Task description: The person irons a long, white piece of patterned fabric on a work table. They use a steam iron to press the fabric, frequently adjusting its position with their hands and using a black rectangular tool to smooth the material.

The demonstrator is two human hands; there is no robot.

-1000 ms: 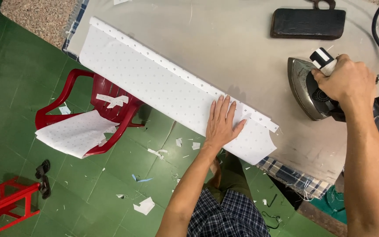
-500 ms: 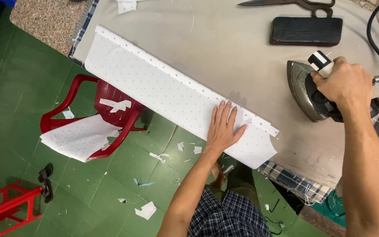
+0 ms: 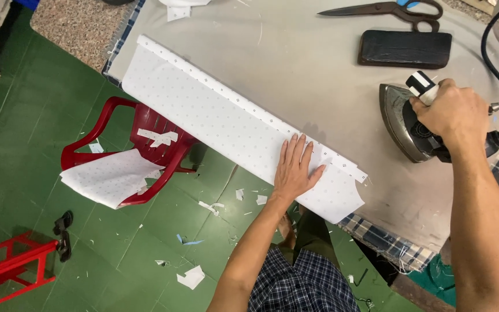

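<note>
The left hand (image 3: 294,169) lies flat, fingers spread, on a long white dotted fabric strip (image 3: 232,124) hanging over the grey padded table's (image 3: 295,63) near edge, while the right hand (image 3: 454,112) is clamped on a dark metal iron's (image 3: 402,124) handle (iron resting on the table, well apart from the strip).

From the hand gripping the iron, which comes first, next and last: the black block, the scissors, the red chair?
From the right hand on the iron:
1. Black block, just up the table.
2. Scissors, beyond the block at the table's far edge.
3. Red chair, on the floor past the dotted fabric.
</note>
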